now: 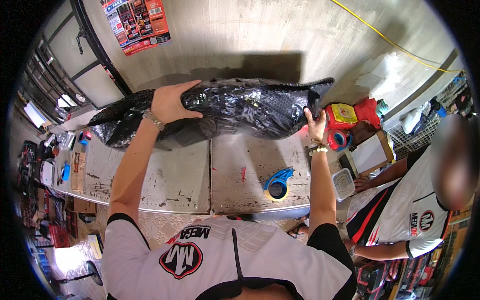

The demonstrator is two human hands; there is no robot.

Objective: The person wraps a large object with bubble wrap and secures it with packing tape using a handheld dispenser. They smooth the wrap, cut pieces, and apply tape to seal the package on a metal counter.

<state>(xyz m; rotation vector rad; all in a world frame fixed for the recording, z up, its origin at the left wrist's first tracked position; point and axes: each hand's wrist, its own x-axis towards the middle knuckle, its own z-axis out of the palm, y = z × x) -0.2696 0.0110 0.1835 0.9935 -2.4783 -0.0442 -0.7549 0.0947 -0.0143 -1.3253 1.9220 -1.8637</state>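
A long bundle in black bubble wrap and shiny plastic (240,107) lies across the far part of a worn white tabletop (180,176), near the wall. My left hand (174,101) rests on its left part, thumb and fingers spread over the plastic. At the bundle's right end, my right hand (315,122) holds the edge of the wrapping between thumb and fingers. A blue tape dispenser with a roll of tape (278,185) lies nearer to me, right of the gap between the table sections. The bundle's contents are hidden.
On the right are a red pack with a yellow lid (341,113), tape rolls (338,140), a clipboard with paper (369,154) and a plastic container (342,183). A co-worker (401,210) stands there, one hand beside the container. Flattened cardboard (78,170) lies at left.
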